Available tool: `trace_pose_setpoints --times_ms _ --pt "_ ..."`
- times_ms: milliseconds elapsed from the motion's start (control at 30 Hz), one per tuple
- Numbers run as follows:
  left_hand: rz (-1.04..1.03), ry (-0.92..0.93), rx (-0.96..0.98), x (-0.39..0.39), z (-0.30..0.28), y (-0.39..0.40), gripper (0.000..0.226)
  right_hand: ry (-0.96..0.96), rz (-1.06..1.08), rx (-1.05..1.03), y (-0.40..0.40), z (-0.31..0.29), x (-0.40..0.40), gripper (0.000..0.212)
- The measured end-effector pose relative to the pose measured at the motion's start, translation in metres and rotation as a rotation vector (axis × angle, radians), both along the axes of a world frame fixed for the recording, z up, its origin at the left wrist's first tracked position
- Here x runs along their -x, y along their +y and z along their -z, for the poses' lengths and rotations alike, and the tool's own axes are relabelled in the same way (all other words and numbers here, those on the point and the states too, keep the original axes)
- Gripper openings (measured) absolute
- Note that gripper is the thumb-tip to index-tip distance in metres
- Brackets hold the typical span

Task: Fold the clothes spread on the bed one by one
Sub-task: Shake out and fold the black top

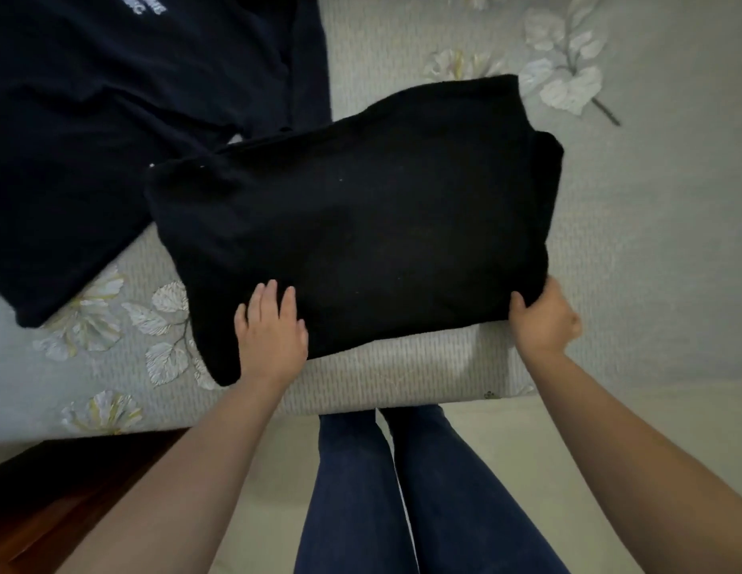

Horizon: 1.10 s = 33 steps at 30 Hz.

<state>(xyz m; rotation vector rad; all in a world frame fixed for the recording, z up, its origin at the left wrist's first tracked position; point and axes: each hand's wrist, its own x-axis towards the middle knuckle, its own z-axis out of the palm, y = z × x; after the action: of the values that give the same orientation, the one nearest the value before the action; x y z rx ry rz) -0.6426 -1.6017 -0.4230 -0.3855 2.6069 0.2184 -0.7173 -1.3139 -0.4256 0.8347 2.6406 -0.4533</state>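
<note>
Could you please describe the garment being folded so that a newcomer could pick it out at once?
On the floral bedspread, look near its front edge, where the left hand and right hand meet cloth. That folded black garment is plain, unlike the spread navy shirt with white lettering beside it.

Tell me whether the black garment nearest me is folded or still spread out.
Folded: the black garment forms a compact rectangle with layered edges at its right side, left hand flat on it, right hand gripping its corner.

A bed under a pale grey-green quilted cover printed with white leaves stands on a cream floor, a dark reddish wooden piece beside it.
</note>
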Motion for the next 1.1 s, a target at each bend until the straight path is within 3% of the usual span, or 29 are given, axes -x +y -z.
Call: trace_pose_setpoints --times_ms 133,267,433,500,567,700,833,1000,1100 --pt "0.096 0.005 0.069 0.027 -0.014 0.008 0.033 -0.022 0.049 0.013 0.013 -0.004 0.015 0.013" --pt "0.276 0.1 -0.058 0.064 -0.029 0.034 0.021 -0.131 -0.094 -0.104 0.059 -0.019 0.047 0.016" --pt "0.513 0.216 -0.174 0.109 -0.037 0.077 0.014 -0.102 -0.074 -0.433 0.17 -0.034 0.155 0.038" --pt "0.599 0.22 -0.169 0.127 -0.037 0.093 0.015 0.012 0.009 -0.414 0.192 -0.04 0.187 0.049" --pt "0.669 0.184 -0.163 0.145 -0.034 0.111 0.018 0.06 -0.064 -0.316 0.182 -0.036 0.194 0.056" --pt "0.674 0.046 -0.091 0.179 -0.024 0.156 0.039 0.09 -0.233 -0.082 0.112 -0.009 0.137 0.057" --pt "0.688 -0.013 -0.033 0.202 -0.011 0.185 0.047 -0.012 -0.287 0.111 0.037 0.017 0.057 0.069" --pt "0.559 -0.071 -0.101 0.199 -0.005 0.189 0.043 -0.189 -0.567 0.169 0.001 0.029 -0.014 0.108" --pt "0.602 -0.104 -0.087 0.195 -0.005 0.185 0.04 -0.23 -0.733 0.133 0.001 0.026 -0.03 0.101"
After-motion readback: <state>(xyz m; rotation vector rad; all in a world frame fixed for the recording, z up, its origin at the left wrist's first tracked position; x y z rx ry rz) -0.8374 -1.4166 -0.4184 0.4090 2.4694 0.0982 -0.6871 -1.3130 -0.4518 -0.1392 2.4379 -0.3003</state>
